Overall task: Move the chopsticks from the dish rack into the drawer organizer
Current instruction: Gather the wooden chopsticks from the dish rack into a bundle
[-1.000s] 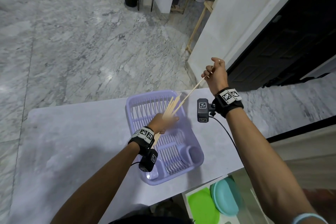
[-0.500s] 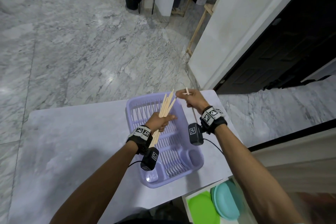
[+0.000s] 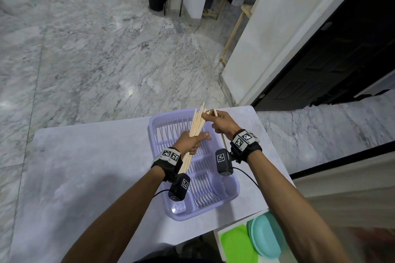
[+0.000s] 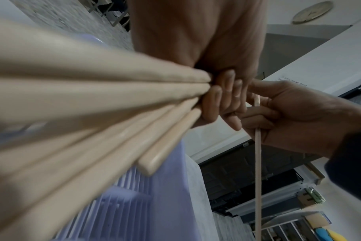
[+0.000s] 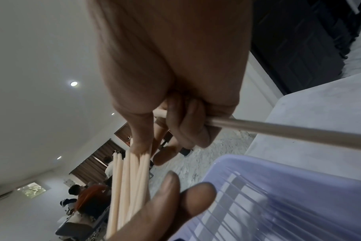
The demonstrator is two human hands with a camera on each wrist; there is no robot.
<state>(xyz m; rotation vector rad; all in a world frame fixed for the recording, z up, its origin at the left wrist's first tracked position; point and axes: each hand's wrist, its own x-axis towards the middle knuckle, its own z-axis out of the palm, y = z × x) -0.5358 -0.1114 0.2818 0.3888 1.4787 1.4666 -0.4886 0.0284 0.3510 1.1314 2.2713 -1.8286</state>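
My left hand (image 3: 193, 142) grips a bundle of several pale wooden chopsticks (image 3: 197, 123) above the lilac dish rack (image 3: 232, 189); the sticks fan up and away from the fist. My right hand (image 3: 217, 120) holds one single chopstick (image 5: 278, 129) in its curled fingers, and its thumb and forefinger touch the upper part of the bundle. In the left wrist view the bundle (image 4: 93, 104) fills the frame and the single chopstick (image 4: 257, 171) hangs down from the right hand (image 4: 282, 114). The rack's slots hold no chopsticks that I can see.
The rack sits on a grey marble counter (image 3: 85, 177). An open drawer at the lower right holds a green plate (image 3: 237, 245) and stacked teal plates (image 3: 267, 235). A white wall and a dark door stand to the right; marble floor lies beyond the counter.
My right hand came down and left from beside the wall with its single chopstick and now meets the top of the bundle. The left hand has stayed over the rack.
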